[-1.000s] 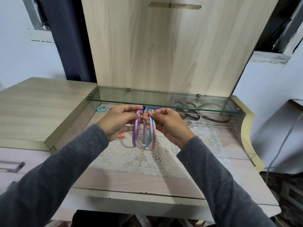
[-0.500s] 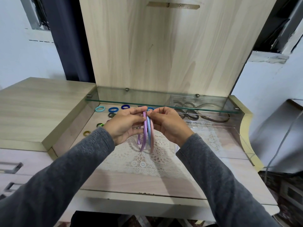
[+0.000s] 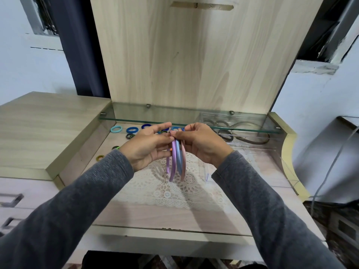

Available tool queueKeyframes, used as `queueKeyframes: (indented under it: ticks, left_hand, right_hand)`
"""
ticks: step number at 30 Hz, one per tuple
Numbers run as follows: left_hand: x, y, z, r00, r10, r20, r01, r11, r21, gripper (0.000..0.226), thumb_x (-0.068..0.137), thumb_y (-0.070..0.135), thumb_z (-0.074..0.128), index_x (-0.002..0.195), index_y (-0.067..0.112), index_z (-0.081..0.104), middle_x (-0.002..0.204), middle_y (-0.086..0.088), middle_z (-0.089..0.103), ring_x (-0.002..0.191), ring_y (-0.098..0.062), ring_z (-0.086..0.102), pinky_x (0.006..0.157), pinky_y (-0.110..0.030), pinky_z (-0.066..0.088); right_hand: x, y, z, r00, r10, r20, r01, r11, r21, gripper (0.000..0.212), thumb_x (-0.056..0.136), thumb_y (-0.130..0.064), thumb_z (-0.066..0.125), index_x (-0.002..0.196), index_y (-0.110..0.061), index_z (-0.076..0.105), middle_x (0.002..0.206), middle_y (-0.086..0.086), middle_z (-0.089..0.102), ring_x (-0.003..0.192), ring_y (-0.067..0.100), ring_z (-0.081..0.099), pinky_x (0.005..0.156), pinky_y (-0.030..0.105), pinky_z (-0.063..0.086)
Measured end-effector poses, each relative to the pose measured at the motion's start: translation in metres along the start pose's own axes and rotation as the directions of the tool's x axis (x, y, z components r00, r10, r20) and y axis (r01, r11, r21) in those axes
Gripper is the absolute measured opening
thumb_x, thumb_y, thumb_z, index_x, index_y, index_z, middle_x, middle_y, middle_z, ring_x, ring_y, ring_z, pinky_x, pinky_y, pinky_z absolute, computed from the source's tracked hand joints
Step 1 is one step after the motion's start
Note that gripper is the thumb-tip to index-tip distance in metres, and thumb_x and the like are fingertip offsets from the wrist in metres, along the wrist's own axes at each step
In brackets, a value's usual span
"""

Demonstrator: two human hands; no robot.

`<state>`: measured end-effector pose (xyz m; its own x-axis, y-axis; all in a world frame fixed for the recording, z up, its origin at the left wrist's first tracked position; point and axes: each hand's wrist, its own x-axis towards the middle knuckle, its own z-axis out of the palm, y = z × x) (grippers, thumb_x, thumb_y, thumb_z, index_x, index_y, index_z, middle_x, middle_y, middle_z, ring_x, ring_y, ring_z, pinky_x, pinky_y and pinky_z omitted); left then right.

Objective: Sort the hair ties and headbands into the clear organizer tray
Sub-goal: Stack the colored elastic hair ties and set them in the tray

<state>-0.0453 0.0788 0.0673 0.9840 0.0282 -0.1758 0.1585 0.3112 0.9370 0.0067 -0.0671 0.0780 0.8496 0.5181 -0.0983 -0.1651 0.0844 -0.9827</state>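
Both hands are up in the middle of the shot over the desk point(image 3: 155, 216). The left hand point(image 3: 147, 148) and the right hand point(image 3: 204, 146) meet at the fingertips and pinch the top of a little bunch of three headbands point(image 3: 177, 162). Thumbs and forefingers are closed on the bands and the other fingers are loosely bent; the left hand's lower fingers curl in against the purple band. Left to right they're purple, blue and pink, pressed close side by side; they hang down from the pinch, up in the air above the lace mat point(image 3: 155, 191), not touching it as far as I can tell.

The clear tray point(image 3: 262, 158) sits off to the right on the desk, with its back end tucked under the glass shelf point(image 3: 194, 126). At the back of it are some dark hair ties point(image 3: 221, 124) and a dark headband point(image 3: 252, 137); which compartment each is in, I can't make out through the glass. The coloured bunch is outside the tray, near its left side.

Loose hair ties point(image 3: 132, 130) lie on the desk to the left, behind and beside the left hand: a pale blue one, a couple of blue ones, some black-and-green ones; a yellowish one sits nearest the left edge. A tall wooden board point(image 3: 184, 55) stands behind the shelf; grey sleeves point(image 3: 97, 191) on both arms; drawer handles point(image 3: 11, 199) at far left; a thin cable point(image 3: 328, 171) runs down the right side.
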Motion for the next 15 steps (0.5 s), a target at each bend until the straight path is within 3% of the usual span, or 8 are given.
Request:
queueKeyframes:
  ticks: [4, 7, 9, 12, 15]
  left_hand:
    - [0.004, -0.003, -0.004, 0.997, 0.021, -0.081, -0.016, 0.998, 0.059, 0.033, 0.090, -0.003, 0.050, 0.118, 0.015, 0.056, 0.102, -0.011, 0.069, 0.083, -0.020, 0.068, 0.074, -0.035, 0.059]
    - [0.009, -0.011, -0.010, 0.970, 0.099, -0.224, -0.051, 0.976, 0.211, 0.029, 0.090, 0.000, 0.048, 0.112, 0.019, 0.054, 0.113, -0.016, 0.066, 0.089, -0.017, 0.062, 0.087, -0.039, 0.051]
    - [0.014, -0.018, -0.014, 0.951, 0.151, -0.268, -0.055, 0.941, 0.335, 0.030, 0.091, 0.004, 0.051, 0.115, 0.022, 0.052, 0.118, -0.014, 0.064, 0.090, -0.013, 0.059, 0.084, -0.034, 0.049]
    - [0.020, -0.028, -0.016, 0.960, 0.172, -0.222, -0.069, 0.910, 0.408, 0.038, 0.089, 0.002, 0.057, 0.122, 0.020, 0.050, 0.119, -0.009, 0.062, 0.093, -0.013, 0.059, 0.071, -0.024, 0.046]
    - [0.024, -0.039, -0.017, 0.977, 0.156, -0.145, -0.082, 0.902, 0.423, 0.042, 0.087, 0.008, 0.066, 0.125, 0.018, 0.051, 0.121, -0.005, 0.061, 0.104, -0.020, 0.061, 0.080, -0.032, 0.051]
  right_hand:
    - [-0.002, -0.004, -0.002, 1.000, 0.021, -0.007, -0.021, 1.000, 0.021, 0.033, 0.084, 0.007, 0.065, 0.090, -0.011, 0.038, 0.101, 0.027, 0.067, 0.085, 0.031, 0.068, 0.083, 0.043, 0.055]
    - [-0.003, -0.007, -0.004, 0.999, 0.033, 0.017, -0.034, 0.999, 0.037, 0.034, 0.084, 0.008, 0.063, 0.086, -0.013, 0.037, 0.101, 0.028, 0.068, 0.093, 0.037, 0.068, 0.096, 0.053, 0.048]
    - [-0.004, -0.009, -0.004, 0.999, 0.038, 0.022, -0.038, 0.999, -0.004, 0.034, 0.083, 0.007, 0.065, 0.083, -0.013, 0.038, 0.105, 0.031, 0.066, 0.102, 0.041, 0.064, 0.101, 0.057, 0.042]
    - [-0.007, -0.017, -0.002, 0.998, 0.050, 0.048, -0.049, 0.999, -0.021, 0.033, 0.084, 0.008, 0.063, 0.079, -0.014, 0.038, 0.108, 0.034, 0.063, 0.096, 0.038, 0.067, 0.099, 0.055, 0.045]
    - [-0.009, -0.023, -0.002, 0.996, 0.050, 0.078, -0.047, 0.998, -0.038, 0.034, 0.084, 0.008, 0.063, 0.073, -0.014, 0.039, 0.110, 0.035, 0.062, 0.090, 0.033, 0.067, 0.088, 0.043, 0.053]
